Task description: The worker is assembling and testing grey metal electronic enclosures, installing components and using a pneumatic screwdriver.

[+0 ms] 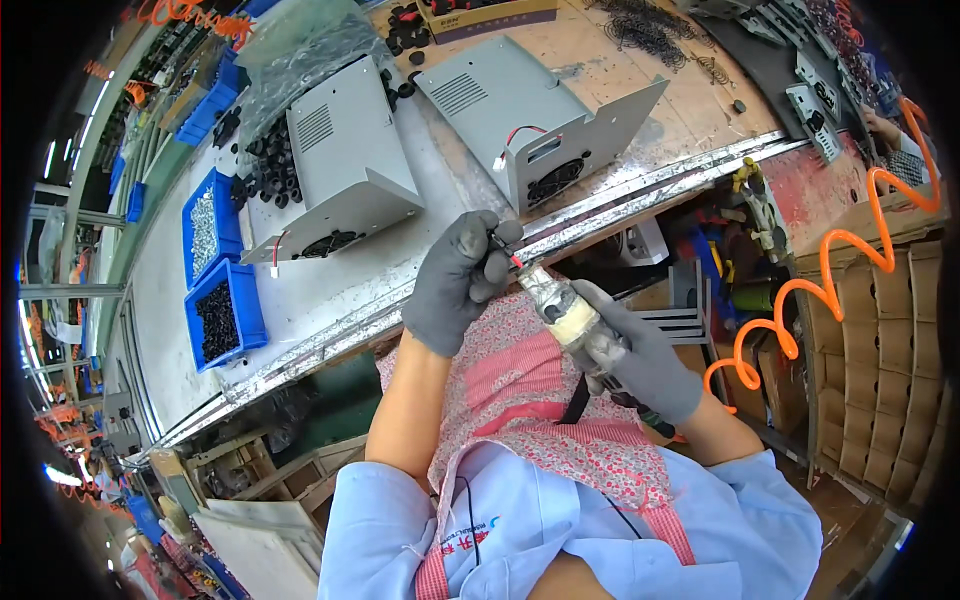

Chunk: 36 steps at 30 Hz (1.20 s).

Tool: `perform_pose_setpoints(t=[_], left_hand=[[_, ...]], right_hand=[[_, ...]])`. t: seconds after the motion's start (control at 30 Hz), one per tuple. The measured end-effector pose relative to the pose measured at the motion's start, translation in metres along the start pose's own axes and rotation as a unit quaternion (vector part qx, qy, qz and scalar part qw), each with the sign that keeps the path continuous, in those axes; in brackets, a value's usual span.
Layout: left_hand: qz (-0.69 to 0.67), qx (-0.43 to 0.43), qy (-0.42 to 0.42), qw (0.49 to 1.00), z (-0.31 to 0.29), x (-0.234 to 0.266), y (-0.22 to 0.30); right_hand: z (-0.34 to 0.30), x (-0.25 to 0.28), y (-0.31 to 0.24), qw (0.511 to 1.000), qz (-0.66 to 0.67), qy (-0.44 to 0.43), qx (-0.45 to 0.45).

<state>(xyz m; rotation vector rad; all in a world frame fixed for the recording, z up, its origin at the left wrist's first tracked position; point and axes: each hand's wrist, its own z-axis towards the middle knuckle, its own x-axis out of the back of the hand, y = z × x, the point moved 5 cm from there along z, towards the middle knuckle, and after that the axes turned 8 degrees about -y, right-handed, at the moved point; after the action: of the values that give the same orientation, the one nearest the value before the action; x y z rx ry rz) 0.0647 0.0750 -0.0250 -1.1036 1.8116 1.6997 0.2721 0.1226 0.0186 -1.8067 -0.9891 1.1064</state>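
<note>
In my right hand [640, 350], gloved in grey, a pneumatic screwdriver [570, 318] wrapped in worn tape is gripped, its tip pointing up and left. My left hand [462, 275], also gloved, is closed just left of that tip, thumb and fingers pinched together. Something small and dark shows at those fingertips, too small to name. Both hands are above the table's front edge. Beyond them stand two grey bent sheet-metal housings, a left one [345, 140] and a right one [510, 85], each with vent slots, a black fan and a short cable with a white plug.
Blue bins hold silver screws [203, 232] and black screws [216, 320] at left. Black round parts [275, 170] lie by clear plastic wrap [300, 50]. An orange coiled hose [830, 285] hangs at right above cardboard dividers [880, 370]. Another person's hand [882, 130] shows at far right.
</note>
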Motion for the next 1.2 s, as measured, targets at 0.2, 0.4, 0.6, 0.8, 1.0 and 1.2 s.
perform_pose_setpoints(t=[0.2, 0.4, 0.6, 0.8, 1.0, 1.2], left_hand=[[0.097, 0.001, -0.025, 0.995, 0.002, -0.004, 0.012], [0.164, 0.03, 0.012, 0.986, 0.004, -0.006, 0.015], [0.147, 0.05, -0.011, 0.988, 0.007, -0.001, 0.01], [0.152, 0.05, 0.021, 0.987, 0.009, -0.004, 0.004], [0.282, 0.042, 0.133, 0.949, 0.015, -0.004, 0.026], [0.357, 0.064, 0.115, 0.925, 0.035, -0.011, 0.026]], right_hand=[[-0.001, 0.0, 0.001, 0.999, -0.011, 0.033, -0.011], [-0.003, 0.0, -0.001, 0.998, -0.063, 0.025, -0.018], [-0.001, 0.002, -0.002, 0.996, -0.08, 0.041, -0.002], [-0.002, 0.009, 0.003, 0.995, -0.061, 0.072, 0.029], [-0.004, 0.028, 0.018, 0.991, -0.038, 0.125, 0.007], [0.002, 0.031, 0.021, 0.99, -0.043, 0.138, 0.003]])
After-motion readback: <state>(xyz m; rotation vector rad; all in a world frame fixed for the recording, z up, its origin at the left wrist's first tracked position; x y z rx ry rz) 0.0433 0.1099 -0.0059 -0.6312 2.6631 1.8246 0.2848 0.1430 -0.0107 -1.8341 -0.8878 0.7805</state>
